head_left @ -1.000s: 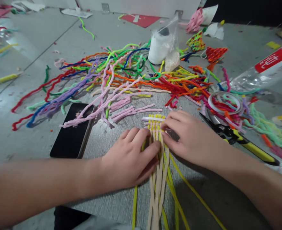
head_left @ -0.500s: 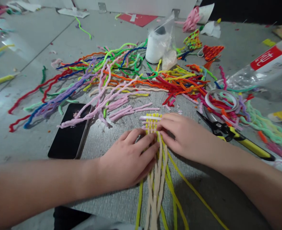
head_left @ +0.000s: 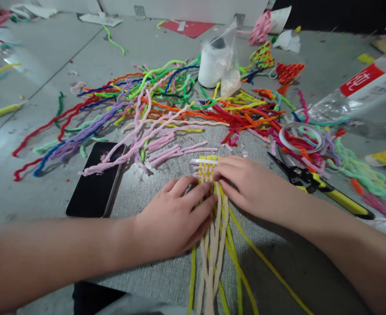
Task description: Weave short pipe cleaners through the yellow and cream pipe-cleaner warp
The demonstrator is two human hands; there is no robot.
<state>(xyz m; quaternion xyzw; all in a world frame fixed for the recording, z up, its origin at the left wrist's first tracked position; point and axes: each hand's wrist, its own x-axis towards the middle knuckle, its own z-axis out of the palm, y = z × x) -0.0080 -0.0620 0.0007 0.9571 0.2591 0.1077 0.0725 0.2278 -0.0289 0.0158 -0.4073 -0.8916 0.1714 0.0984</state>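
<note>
A small woven piece (head_left: 208,168) of yellow, cream and pale pink fuzzy chenille strands lies on the grey surface between my hands. Its long loose yellow and cream strands (head_left: 215,258) hang down toward me. My left hand (head_left: 180,216) presses on the strands just below the weave, its fingers curled over them and their tips partly hidden. At the weave's right edge, my right hand (head_left: 240,179) pinches with thumb and fingers together; what exactly lies between the fingertips is hidden. A pale pink strip (head_left: 204,162) crosses the top of the weave.
A phone (head_left: 92,188) lies left of my left hand, partly under pink strands. Pliers-like cutters (head_left: 303,177) and a tape roll (head_left: 301,137) are on the right. Beyond are a heap of coloured strands (head_left: 166,98), a white spool (head_left: 212,65) and a plastic bottle (head_left: 357,92).
</note>
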